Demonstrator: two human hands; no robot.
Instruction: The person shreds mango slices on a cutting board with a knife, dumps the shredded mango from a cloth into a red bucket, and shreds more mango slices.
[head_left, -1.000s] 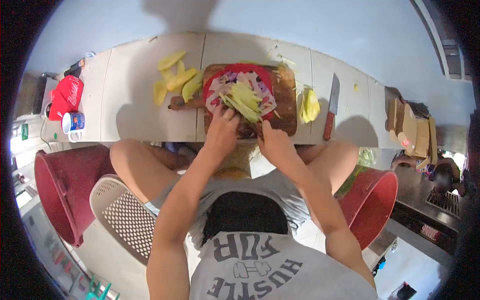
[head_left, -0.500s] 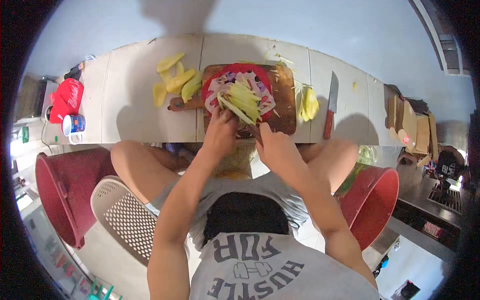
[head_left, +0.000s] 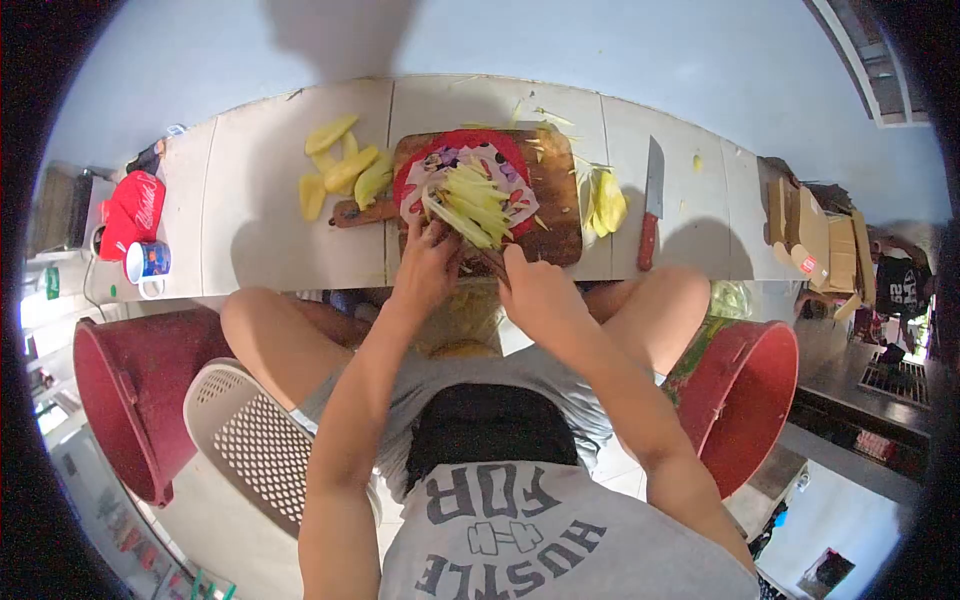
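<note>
My left hand (head_left: 427,270) has its fingers curled at the near left edge of a heap of pale green fruit strips (head_left: 468,205), apparently gripping a partly sliced piece. In my right hand (head_left: 540,295) is a knife with a dark brown handle (head_left: 494,261); its blade is mostly hidden by the fruit and my fingers. Under the strips lies a red-rimmed, patterned cloth or mat (head_left: 480,143), on top of a wooden cutting board (head_left: 562,195) whose handle points left.
Yellow-green fruit pieces (head_left: 343,168) lie left of the board, and more (head_left: 606,203) lie to its right. Farther right is a large knife (head_left: 652,195). A blue mug (head_left: 150,262) stands at the left end. Red bins (head_left: 150,400) flank my legs, with a perforated pale basket (head_left: 250,435) at left.
Both hands have come slightly toward me and left, with the whole view shifting a little left. The long pale piece at the knife now sits lower among the strips.
</note>
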